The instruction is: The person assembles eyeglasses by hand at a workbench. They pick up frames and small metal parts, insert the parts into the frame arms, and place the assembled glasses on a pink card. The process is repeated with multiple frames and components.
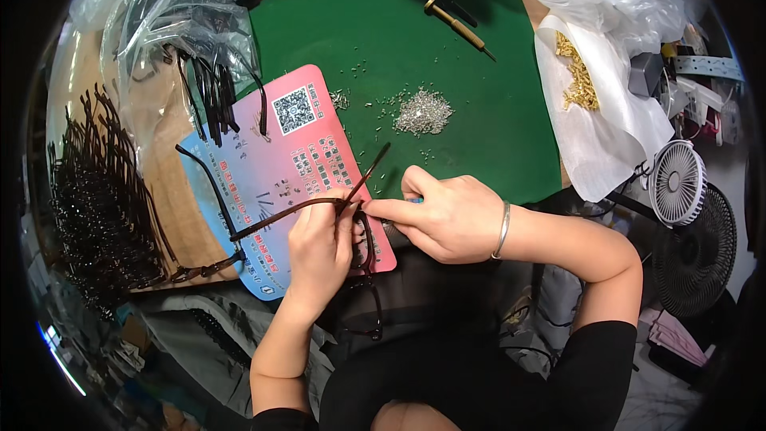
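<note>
My left hand (317, 254) is closed around a dark brown eyeglass frame (369, 251), whose front hangs down beside the fingers toward my lap. One temple arm (275, 220) reaches left from the grip, and another dark arm (373, 169) points up and right. My right hand (459, 219) is pinched, its index fingertip touching the frame close to the left fingers. A bit of blue shows at its fingers; what they hold is mostly hidden. Beyond the hands, a heap of tiny silver screws (424, 112) lies on the green mat (487, 132).
Under my left hand is a pink and blue printed card (351, 183) with small loose parts. A brass-handled screwdriver (459, 28) lies farther off. Gold-coloured parts (582, 84) sit on white wrapping at right, near a white fan (678, 183). Dark temple arms (100, 215) pile at left.
</note>
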`<state>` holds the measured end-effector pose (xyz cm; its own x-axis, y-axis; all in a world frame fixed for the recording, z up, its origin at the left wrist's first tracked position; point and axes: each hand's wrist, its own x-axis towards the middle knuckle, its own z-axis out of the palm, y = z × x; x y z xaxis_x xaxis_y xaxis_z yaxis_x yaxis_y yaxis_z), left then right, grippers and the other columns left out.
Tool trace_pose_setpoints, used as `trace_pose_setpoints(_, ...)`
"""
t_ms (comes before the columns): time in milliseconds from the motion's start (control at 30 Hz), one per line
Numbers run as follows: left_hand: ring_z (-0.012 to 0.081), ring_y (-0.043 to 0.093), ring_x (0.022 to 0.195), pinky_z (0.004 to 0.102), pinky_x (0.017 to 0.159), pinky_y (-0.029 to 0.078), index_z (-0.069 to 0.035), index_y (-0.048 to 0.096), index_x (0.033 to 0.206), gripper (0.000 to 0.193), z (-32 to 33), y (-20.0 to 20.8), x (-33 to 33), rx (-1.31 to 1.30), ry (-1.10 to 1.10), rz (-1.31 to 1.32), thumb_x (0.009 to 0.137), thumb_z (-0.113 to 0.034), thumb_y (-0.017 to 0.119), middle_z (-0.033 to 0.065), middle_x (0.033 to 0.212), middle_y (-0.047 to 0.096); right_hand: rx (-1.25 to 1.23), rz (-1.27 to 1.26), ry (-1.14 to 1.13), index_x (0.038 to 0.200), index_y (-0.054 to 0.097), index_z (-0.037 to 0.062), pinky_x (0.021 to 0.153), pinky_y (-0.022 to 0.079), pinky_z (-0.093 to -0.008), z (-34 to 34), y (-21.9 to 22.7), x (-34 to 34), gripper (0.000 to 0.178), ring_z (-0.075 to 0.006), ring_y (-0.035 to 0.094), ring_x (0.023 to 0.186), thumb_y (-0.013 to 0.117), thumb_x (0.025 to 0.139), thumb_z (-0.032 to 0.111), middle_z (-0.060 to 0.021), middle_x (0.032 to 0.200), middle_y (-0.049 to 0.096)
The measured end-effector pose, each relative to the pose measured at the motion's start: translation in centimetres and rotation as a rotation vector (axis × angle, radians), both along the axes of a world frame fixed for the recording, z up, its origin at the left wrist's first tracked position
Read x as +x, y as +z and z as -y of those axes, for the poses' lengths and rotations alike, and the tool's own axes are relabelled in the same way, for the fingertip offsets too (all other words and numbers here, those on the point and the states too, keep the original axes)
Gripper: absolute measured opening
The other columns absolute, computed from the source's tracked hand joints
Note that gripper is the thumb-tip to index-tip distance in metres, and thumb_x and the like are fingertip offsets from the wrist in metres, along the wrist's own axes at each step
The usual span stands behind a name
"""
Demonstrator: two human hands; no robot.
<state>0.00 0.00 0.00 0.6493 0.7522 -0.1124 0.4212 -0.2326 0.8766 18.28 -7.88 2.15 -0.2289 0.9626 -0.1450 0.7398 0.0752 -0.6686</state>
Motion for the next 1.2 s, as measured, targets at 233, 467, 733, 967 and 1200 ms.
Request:
trace_pose_setpoints(233, 0.0147, 0.059, 0.055, 0.0271, 0.051, 0.047, 0.001, 0.055, 0.097, 0.013, -0.1, -0.3, 0.3, 0.056, 0.034, 0.030, 0.085, 0.005, 0.053, 0.0099, 0.076, 0.057, 0.014, -0.023, -0.003, 0.114, 0.052, 0.0131, 0.047, 0.049, -0.0386, -0.4, -0.1, -0.1, 0.034, -0.0299, 0.057, 0.051, 0.055, 0.080, 0.017, -0.0181, 0.085, 0.048)
trace_pose_setpoints(467, 0.0155, 0.058, 0.054, 0.0276, 0.051, 0.047, 0.001, 0.055, 0.096, 0.013, -0.1, -0.3, 0.3, 0.060, 0.017, 0.037, 0.084, 0.004, 0.053, 0.0096, 0.074, 0.056, 0.119, 0.058, -0.022, 0.111, 0.056, 0.0108, 0.042, 0.045, -0.0315, -0.2, -0.4, -0.3, 0.033, -0.0210, 0.054, 0.050, 0.058, 0.079, 0.019, -0.0092, 0.081, 0.047)
trace_pose_setpoints(733, 0.0165, 0.058, 0.052, 0.0284, 0.050, 0.047, 0.000, 0.057, 0.095, 0.014, 0.1, -0.1, 0.4, 0.129, 0.017, -0.001, 0.082, 0.005, 0.054, 0.0097, 0.073, 0.056, 0.272, 0.265, 0.234, 0.110, 0.053, 0.0078, 0.037, 0.044, -0.0317, -2.0, -0.9, 1.0, 0.036, -0.0177, 0.054, 0.048, 0.057, 0.075, 0.019, -0.0062, 0.075, 0.046)
trace_pose_setpoints(967, 0.0111, 0.058, 0.054, 0.0242, 0.051, 0.046, 0.001, 0.054, 0.098, 0.012, 0.2, -0.4, 0.3, 0.141, -0.006, 0.010, 0.086, 0.003, 0.052, 0.0066, 0.075, 0.056, 0.256, 0.226, 0.222, 0.108, 0.052, 0.0072, 0.038, 0.046, -0.0332, -2.0, -1.0, 0.9, 0.033, -0.0190, 0.056, 0.050, 0.056, 0.079, 0.021, -0.0076, 0.075, 0.046)
trace_pose_setpoints(1200, 0.0160, 0.058, 0.054, 0.0282, 0.051, 0.047, 0.004, 0.056, 0.097, 0.013, 0.8, -0.9, 0.5, 0.216, 0.052, 0.105, 0.084, 0.004, 0.054, 0.0105, 0.076, 0.058, 0.231, 0.217, 0.134, 0.097, 0.048, 0.0070, 0.043, 0.049, -0.0363, -1.2, -0.5, 0.4, 0.027, -0.0243, 0.060, 0.054, 0.059, 0.077, 0.023, -0.0116, 0.080, 0.047)
